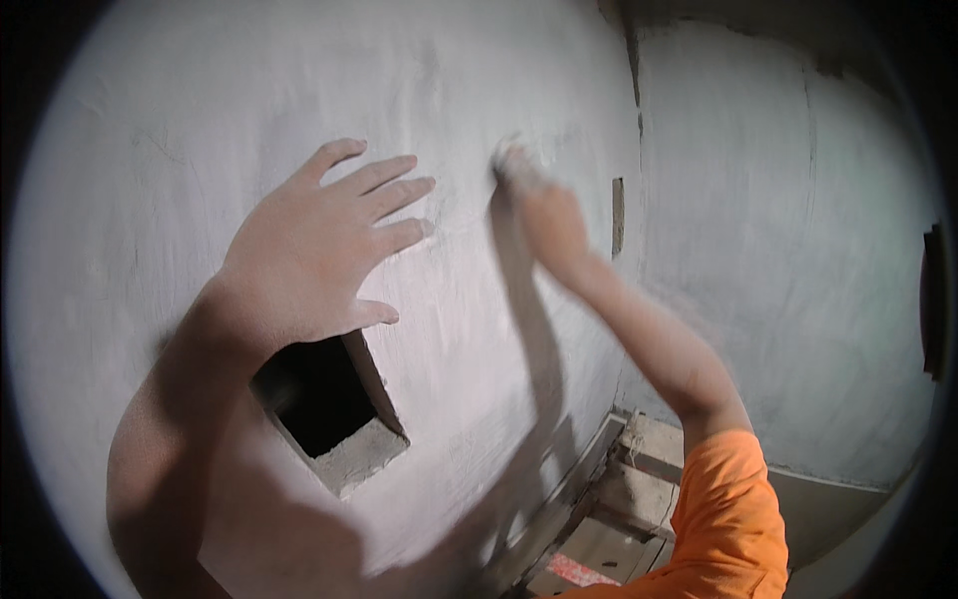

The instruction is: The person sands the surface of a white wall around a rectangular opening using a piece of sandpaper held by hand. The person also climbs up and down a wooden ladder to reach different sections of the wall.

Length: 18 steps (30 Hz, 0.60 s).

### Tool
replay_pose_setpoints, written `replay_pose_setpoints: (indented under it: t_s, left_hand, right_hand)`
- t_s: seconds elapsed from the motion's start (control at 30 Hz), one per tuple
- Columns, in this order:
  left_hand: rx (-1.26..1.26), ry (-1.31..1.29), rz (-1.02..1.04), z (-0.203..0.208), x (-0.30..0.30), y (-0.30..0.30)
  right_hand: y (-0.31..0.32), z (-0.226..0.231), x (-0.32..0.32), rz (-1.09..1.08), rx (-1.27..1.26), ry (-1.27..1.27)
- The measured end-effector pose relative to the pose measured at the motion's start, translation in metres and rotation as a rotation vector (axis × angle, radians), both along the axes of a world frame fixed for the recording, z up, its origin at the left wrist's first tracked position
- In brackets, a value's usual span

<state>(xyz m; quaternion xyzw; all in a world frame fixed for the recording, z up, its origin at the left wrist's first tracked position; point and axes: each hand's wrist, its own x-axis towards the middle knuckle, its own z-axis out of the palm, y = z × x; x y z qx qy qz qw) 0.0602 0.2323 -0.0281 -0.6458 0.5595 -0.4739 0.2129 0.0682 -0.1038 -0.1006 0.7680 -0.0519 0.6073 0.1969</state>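
Observation:
A pale plastered wall point(449, 359) with grey streaks fills most of the head view. My left hand point(319, 230) is spread on or just off it, fingers apart and pointing right, with nothing in it. Farther right, my right hand point(551, 215) is raised to the wall, its fingers closed and smeared by motion. At its fingertips a small, blurred dark-and-pale thing point(507, 160) presses at the surface; its kind is not clear. Below my left wrist is a rectangular hole point(319, 394) with a dark inside, partly covered by my arm.
A second pale wall point(738, 230) meets the first at a corner on the right. Near that corner is a narrow upright slot point(618, 215). Low down lie dusty boards or boxes point(639, 494) with a red-and-white patch point(581, 571). A dark object point(933, 299) stands at the right rim.

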Motion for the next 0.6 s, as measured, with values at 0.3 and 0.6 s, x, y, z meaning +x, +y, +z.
replay_pose_setpoints:
  t_s: [0.3,0.6]
  left_hand:
    - [-0.04,0.029,-0.085,-0.009,0.011,-0.014]
    - [-0.099,-0.016,-0.1,-0.015,0.013,-0.018]
  right_hand:
    - [0.014,0.043,-0.027,0.042,0.472,0.231]
    - [-0.007,0.047,-0.023,-0.042,0.508,0.094]
